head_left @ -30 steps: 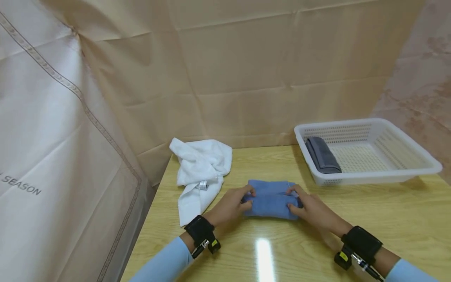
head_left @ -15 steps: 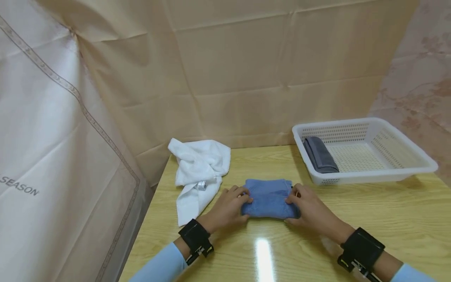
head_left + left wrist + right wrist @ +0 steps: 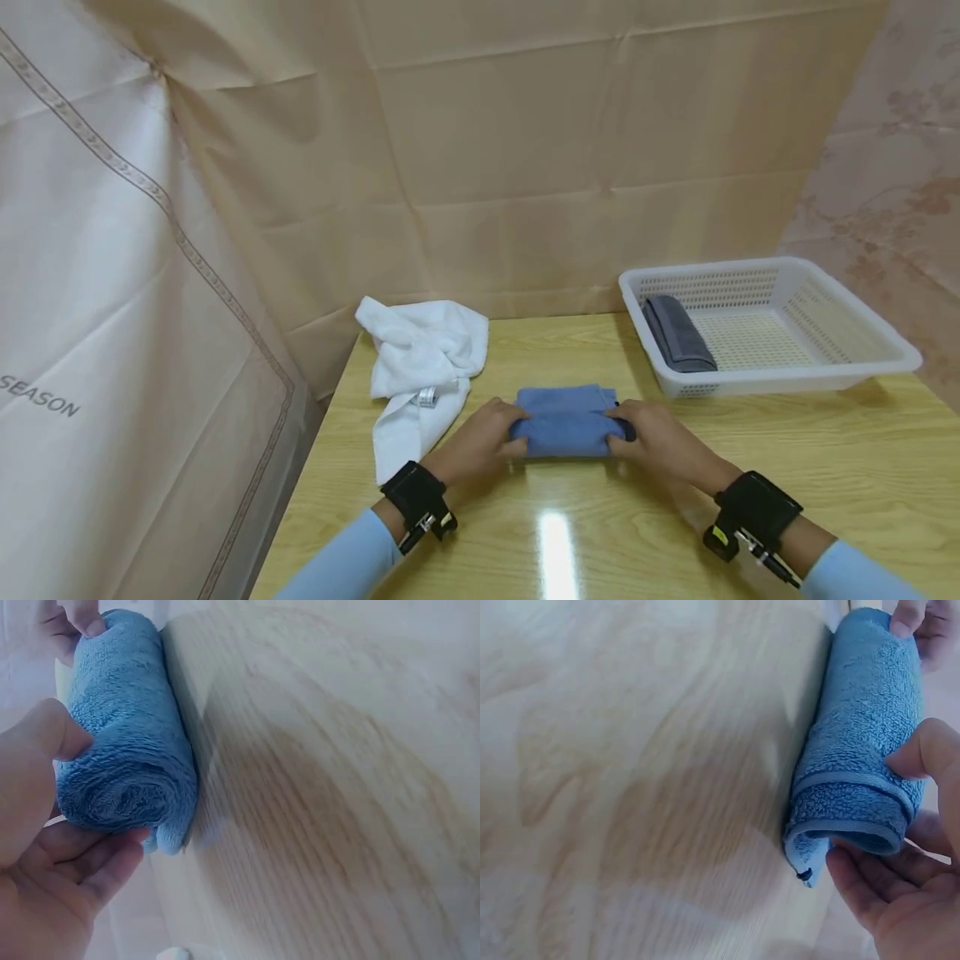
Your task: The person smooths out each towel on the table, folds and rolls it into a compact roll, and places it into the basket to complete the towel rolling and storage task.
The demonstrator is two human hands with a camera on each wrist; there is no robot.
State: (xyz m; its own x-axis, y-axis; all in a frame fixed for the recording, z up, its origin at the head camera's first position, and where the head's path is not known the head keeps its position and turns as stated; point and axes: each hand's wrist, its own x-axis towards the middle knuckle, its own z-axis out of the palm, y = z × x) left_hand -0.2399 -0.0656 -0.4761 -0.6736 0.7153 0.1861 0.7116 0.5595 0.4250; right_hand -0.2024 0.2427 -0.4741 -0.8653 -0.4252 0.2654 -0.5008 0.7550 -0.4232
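On the glossy wooden table [image 3: 630, 542], before beige drapery [image 3: 495, 150], my left hand [image 3: 478, 442] and right hand [image 3: 662, 442] pinch the blue towel [image 3: 566, 429] at both ends; only the left wrist view shows its spiral [image 3: 124, 801]

There's a fluffy blue towel [image 3: 127, 705] rolled up at the upper left, the spiral of its near end facing the bottom of the frame, a loose edge sticking out at that end's lower right. The left hand [image 3: 41, 889] fills the lower left, thumb [image 3: 66, 739] pressed on the towel and fingers [image 3: 112, 870] curled beneath that end. In the top left corner, the right hand [image 3: 79, 616] grips the far end. The counter's [image 3: 315, 795] pale wood grain covers the right
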